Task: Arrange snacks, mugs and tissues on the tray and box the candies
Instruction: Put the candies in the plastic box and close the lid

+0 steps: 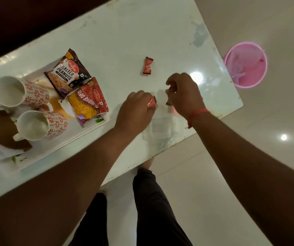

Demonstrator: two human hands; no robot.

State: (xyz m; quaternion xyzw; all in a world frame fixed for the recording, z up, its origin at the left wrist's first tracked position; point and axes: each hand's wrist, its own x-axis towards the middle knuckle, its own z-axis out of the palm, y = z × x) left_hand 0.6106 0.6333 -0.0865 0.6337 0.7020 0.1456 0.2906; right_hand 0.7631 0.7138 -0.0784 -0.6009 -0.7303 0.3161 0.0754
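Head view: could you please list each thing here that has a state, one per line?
Left hand: grips a red candy.
Right hand: fingers curled; contents unclear.
Loose candy: wrapped, lying on the table.
Clear box: lying at the table edge, under the hands.
Two mugs: lying on their sides on the tray.
Peanut packet: sealed, on the tray.
Bhujia packet: sealed, on the tray.

1. A glossy white worktop (117, 38) runs diagonally across the frame.
2. White tray (68, 139) at left.
3. Red candy (147, 66) lies centre.
4. Clear plastic box (163, 129) near the lower-right edge.
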